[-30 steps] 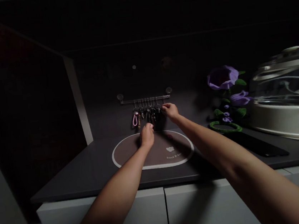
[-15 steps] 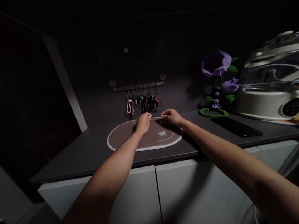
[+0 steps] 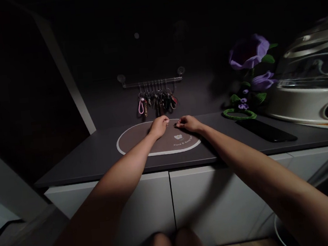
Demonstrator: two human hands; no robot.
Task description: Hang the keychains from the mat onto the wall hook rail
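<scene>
My left hand (image 3: 159, 126) is over the back of the brown oval mat (image 3: 134, 140), fingers curled closed; anything inside them is hidden. Facing it across a narrow gap, my right hand (image 3: 189, 123) pinches a small dark key-like piece (image 3: 175, 125) at its fingertips, close to the mat. Behind both hands, a bunch of keys (image 3: 161, 100) hangs from the hooks of a clear rail (image 3: 150, 82) on the dark wall. A pink loop strap (image 3: 141, 106) dangles at the left end of the row, a red-and-black piece (image 3: 174, 100) at the right.
On the right of the dark counter (image 3: 82, 158) stand purple craft flowers (image 3: 249, 53) with a green ring base (image 3: 238, 114). Beside them lie a flat black slab (image 3: 267, 130) and a cream appliance (image 3: 300, 103) with a clear upper part. White cabinet doors (image 3: 205, 197) are below.
My right hand has come down from the right end of the key row to the mat, near my left hand. The red-and-black piece there is now uncovered. The view has tilted downward.
</scene>
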